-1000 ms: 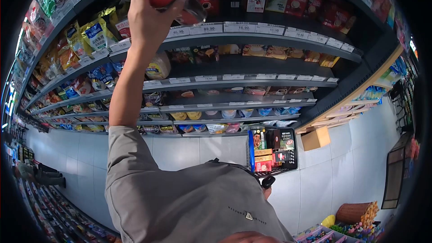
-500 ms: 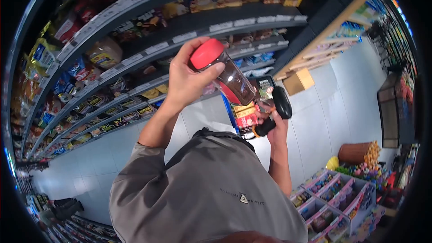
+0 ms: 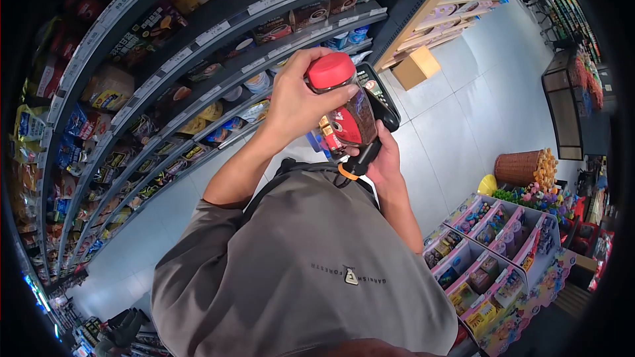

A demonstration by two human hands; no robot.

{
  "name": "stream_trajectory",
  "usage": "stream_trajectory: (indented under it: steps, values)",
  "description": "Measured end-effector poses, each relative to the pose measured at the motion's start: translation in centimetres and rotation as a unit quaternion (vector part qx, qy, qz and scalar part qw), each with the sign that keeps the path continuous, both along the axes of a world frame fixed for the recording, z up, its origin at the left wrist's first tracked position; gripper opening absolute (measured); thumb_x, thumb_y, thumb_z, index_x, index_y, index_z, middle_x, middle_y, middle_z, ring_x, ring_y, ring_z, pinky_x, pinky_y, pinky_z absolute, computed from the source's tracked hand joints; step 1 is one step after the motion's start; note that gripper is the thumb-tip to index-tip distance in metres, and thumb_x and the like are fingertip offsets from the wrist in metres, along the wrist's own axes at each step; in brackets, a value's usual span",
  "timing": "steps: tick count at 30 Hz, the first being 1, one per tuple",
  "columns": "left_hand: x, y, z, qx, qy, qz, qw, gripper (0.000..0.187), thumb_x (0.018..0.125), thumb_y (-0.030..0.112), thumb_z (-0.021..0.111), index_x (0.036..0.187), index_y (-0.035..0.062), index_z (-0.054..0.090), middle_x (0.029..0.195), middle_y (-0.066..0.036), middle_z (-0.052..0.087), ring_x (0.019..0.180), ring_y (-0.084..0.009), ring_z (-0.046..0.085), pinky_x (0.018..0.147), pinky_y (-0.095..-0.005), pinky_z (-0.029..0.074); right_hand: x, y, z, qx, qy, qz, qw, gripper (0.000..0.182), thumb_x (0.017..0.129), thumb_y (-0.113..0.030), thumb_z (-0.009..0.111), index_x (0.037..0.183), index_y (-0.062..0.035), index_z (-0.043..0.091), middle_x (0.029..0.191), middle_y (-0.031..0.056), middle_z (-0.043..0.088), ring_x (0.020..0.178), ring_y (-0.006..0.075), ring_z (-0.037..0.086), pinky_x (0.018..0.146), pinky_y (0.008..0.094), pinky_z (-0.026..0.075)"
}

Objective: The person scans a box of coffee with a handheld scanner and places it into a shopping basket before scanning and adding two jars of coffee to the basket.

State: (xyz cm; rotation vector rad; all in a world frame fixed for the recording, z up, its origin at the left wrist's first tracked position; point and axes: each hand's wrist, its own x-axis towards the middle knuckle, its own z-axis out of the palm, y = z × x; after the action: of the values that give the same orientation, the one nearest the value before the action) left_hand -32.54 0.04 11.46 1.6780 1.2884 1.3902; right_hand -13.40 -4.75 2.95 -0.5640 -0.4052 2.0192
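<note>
My left hand (image 3: 299,102) is wrapped round a clear jar of dark granules (image 3: 357,116) with a red lid, which tilts down to the right. In my right hand (image 3: 385,158) is a black handheld device (image 3: 362,160) with an orange ring at its lower end; the jar partly covers its rounded head. The jar's base is close to my right fingertips; whether they touch is unclear. Behind the jar, a blue-edged basket (image 3: 319,145) with red and yellow packs is partly hidden. A black keypad device (image 3: 372,86) shows beyond the jar.
Curved-looking grocery shelves (image 3: 215,34) with packets and price tags run along the left and top. A cardboard box (image 3: 415,68) stands on the tiled floor by a wooden rack (image 3: 423,16). At lower right are a divided display bin (image 3: 493,258) and a wicker basket (image 3: 519,168).
The jar has turned more upright and come closer to the handheld device, which has shifted left and is now partly behind it. The camera view has also shifted.
</note>
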Motion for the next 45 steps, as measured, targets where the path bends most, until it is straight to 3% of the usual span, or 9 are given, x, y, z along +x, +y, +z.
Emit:
stream_trajectory:
  steps: [8, 15, 20, 27, 29, 35, 40, 43, 45]
  values:
    - [4.2, 1.6, -0.8, -0.071, -0.073, -0.006, 0.995, 0.053, 0.065, 0.025, 0.085, 0.1, -0.0039, 0.057, 0.099, -0.013, 0.061, 0.089, -0.0192, 0.061, 0.078, -0.0315, 0.051, 2.1, 0.1, 0.4, -0.018, 0.048, 0.035, 0.998, 0.059, 0.095, -0.049, 0.042, 0.131, -0.0023, 0.042, 0.113, 0.0171, 0.059, 0.078, 0.0271, 0.061, 0.056, 0.0283, 0.045]
    - [7.0, 2.2, -1.7, -0.128, -0.141, -0.029, 0.981, 0.072, 0.073, 0.035, 0.08, 0.118, -0.0028, 0.039, 0.102, -0.015, 0.059, 0.091, -0.0181, 0.06, 0.079, -0.0314, 0.051, 3.3, 1.1, 0.7, -0.034, 0.027, 0.005, 0.999, 0.066, 0.093, -0.058, 0.038, 0.128, -0.0021, 0.044, 0.108, 0.0166, 0.058, 0.065, 0.0202, 0.051, 0.05, 0.0252, 0.042]
    - [8.2, 2.0, -2.7, -0.124, -0.29, -0.105, 0.943, 0.065, 0.087, 0.031, 0.068, 0.128, -0.0007, 0.029, 0.111, -0.012, 0.054, 0.099, -0.0155, 0.056, 0.086, -0.0292, 0.048, 4.4, 2.1, -0.1, -0.026, 0.062, 0.037, 0.997, 0.07, 0.09, -0.062, 0.04, 0.127, -0.003, 0.045, 0.103, 0.0165, 0.058, 0.064, 0.0202, 0.053, 0.049, 0.0254, 0.042]
    - [8.4, 2.0, -3.4, -0.138, -0.327, -0.103, 0.929, 0.05, 0.096, 0.026, 0.053, 0.135, 0.0022, 0.033, 0.122, -0.011, 0.05, 0.111, -0.0158, 0.051, 0.096, -0.031, 0.042, 4.8, 3.1, -0.4, -0.07, 0.086, 0.05, 0.993, 0.074, 0.087, -0.066, 0.042, 0.126, -0.0028, 0.046, 0.102, 0.017, 0.059, 0.061, 0.0207, 0.052, 0.047, 0.0258, 0.041]
    - [8.5, 2.3, -3.6, -0.182, -0.449, -0.123, 0.866, 0.051, 0.098, 0.031, 0.049, 0.138, 0.0051, 0.03, 0.121, -0.009, 0.05, 0.11, -0.0148, 0.051, 0.092, -0.0285, 0.045, 5.0, 3.5, -0.4, -0.084, 0.102, 0.046, 0.99, 0.076, 0.085, -0.067, 0.042, 0.124, -0.0023, 0.047, 0.101, 0.0172, 0.059, 0.061, 0.0207, 0.052, 0.047, 0.0258, 0.041]
    - [8.1, 2.7, -2.7, -0.185, -0.528, -0.181, 0.809, 0.052, 0.1, 0.042, 0.036, 0.137, 0.0061, 0.031, 0.125, -0.01, 0.049, 0.112, -0.0167, 0.052, 0.095, -0.0328, 0.047, 4.2, 4.1, 0.9, -0.021, 0.043, 0.02, 0.999, 0.067, 0.088, -0.06, 0.044, 0.123, -0.0022, 0.048, 0.1, 0.0147, 0.06, 0.064, 0.0195, 0.053, 0.048, 0.0271, 0.041]
    - [7.9, 1.7, -3.0, -0.169, -0.407, -0.173, 0.881, 0.058, 0.098, 0.041, 0.046, 0.139, 0.0046, 0.028, 0.126, -0.009, 0.047, 0.114, -0.015, 0.048, 0.094, -0.0305, 0.044, 3.2, 3.8, 1.3, 0.132, -0.132, -0.087, 0.979, 0.057, 0.085, -0.039, 0.062, 0.126, -0.0017, 0.045, 0.106, 0.0105, 0.059, 0.074, 0.0171, 0.057, 0.053, 0.0286, 0.045]
    - [8.4, 0.6, -3.7, -0.148, -0.423, -0.164, 0.879, 0.062, 0.096, 0.038, 0.05, 0.142, 0.0049, 0.024, 0.126, -0.009, 0.046, 0.114, -0.0151, 0.047, 0.095, -0.0303, 0.041, 1.9, 2.8, 2.6, 0.147, -0.247, -0.178, 0.941, 0.061, 0.082, -0.031, 0.067, 0.13, -0.0013, 0.041, 0.109, 0.0105, 0.057, 0.077, 0.0172, 0.058, 0.054, 0.0288, 0.047]
    - [8.2, -0.2, -3.6, -0.157, -0.439, -0.167, 0.869, 0.065, 0.096, 0.037, 0.051, 0.143, 0.0051, 0.019, 0.126, -0.01, 0.046, 0.114, -0.0159, 0.047, 0.095, -0.0314, 0.041, 1.9, 2.6, 2.3, 0.157, -0.222, -0.163, 0.949, 0.066, 0.081, -0.024, 0.07, 0.133, -0.0006, 0.038, 0.114, 0.0119, 0.056, 0.086, 0.018, 0.06, 0.065, 0.0284, 0.05]
